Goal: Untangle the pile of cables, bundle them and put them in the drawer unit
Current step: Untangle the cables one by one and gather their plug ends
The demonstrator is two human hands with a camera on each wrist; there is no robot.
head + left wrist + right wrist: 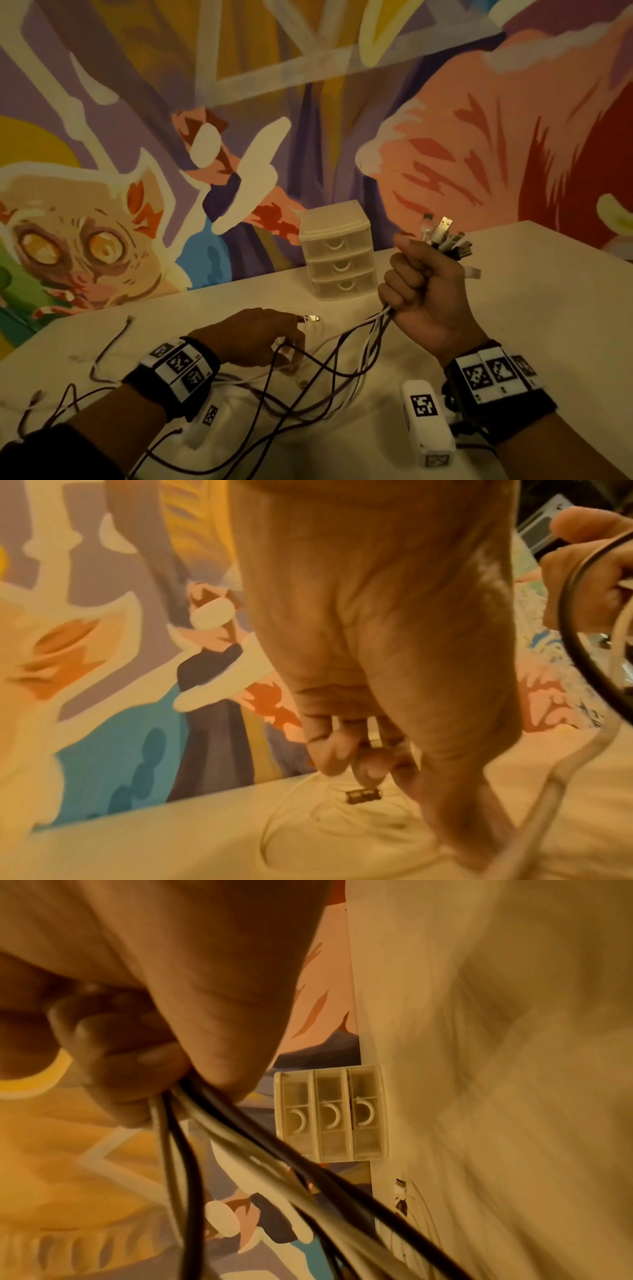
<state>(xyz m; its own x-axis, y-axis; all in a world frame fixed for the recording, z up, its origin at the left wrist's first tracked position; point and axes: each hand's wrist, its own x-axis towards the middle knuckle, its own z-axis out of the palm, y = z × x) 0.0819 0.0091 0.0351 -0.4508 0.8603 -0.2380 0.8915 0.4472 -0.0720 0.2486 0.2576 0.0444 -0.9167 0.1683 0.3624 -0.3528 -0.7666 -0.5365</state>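
My right hand (423, 286) is raised in a fist over the white table (534, 308), gripping a bundle of dark and white cables (378, 337). Their USB plug ends (447, 238) stick out above the fist. In the right wrist view the same cables (240, 1134) hang from my right hand (164, 1053). My left hand (289, 337) is low on the table, its curled fingers (329, 753) pinching a white cable (274, 821) beside a loose USB plug (363, 796). The translucent three-drawer unit (337, 255) stands behind, all drawers closed.
Loose dark cables (109, 346) trail across the near left of the table towards its front edge. A painted mural wall (239, 137) runs right behind the table and the drawer unit (332, 1115). The table's right edge lies past my right hand.
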